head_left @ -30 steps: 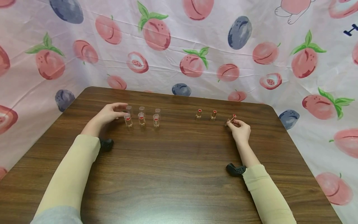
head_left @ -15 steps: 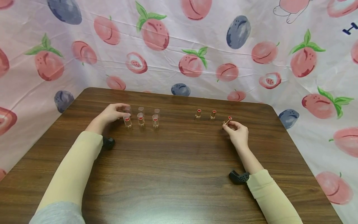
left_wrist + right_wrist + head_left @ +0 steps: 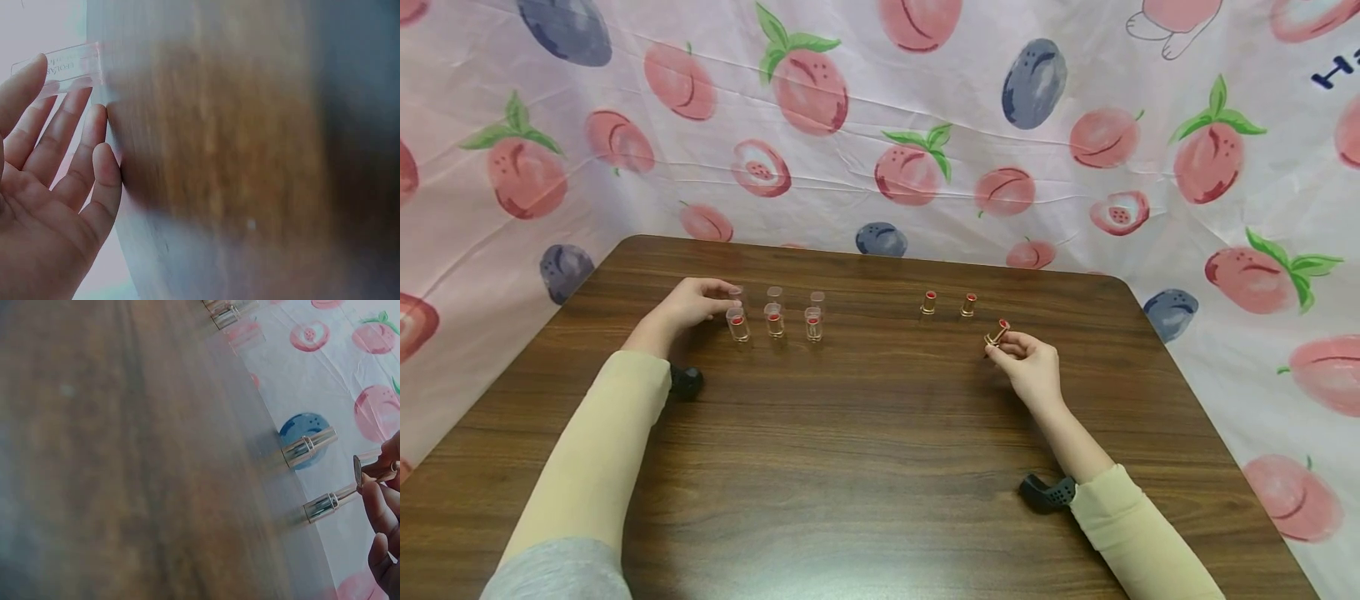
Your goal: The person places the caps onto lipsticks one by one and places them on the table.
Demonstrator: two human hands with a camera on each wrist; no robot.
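At the table's far left, my left hand [image 3: 691,303] holds a clear lipstick cap [image 3: 74,66] between thumb and fingertips; the cap stands upright on the table. In front of it is a row of three lipsticks with clear caps over them, the nearest to the hand being one capped lipstick [image 3: 739,327]. Two more clear caps stand behind that row, one clear cap [image 3: 817,298] at its right end. On the right, my right hand [image 3: 1032,368] pinches a gold lipstick [image 3: 997,333] with a red tip, tilted and just off the table. Its lower end shows in the right wrist view.
Two uncapped gold lipsticks stand upright at the back right: the left lipstick [image 3: 929,302] and the right lipstick [image 3: 969,305]. A fruit-print cloth [image 3: 820,192] hangs behind the brown wooden table [image 3: 850,450]. Dark wrist devices sit at both cuffs.
My right hand has moved left and slightly toward the front with the tilted lipstick. My left hand stays at the back-left clear cap. The standing lipsticks have not moved.
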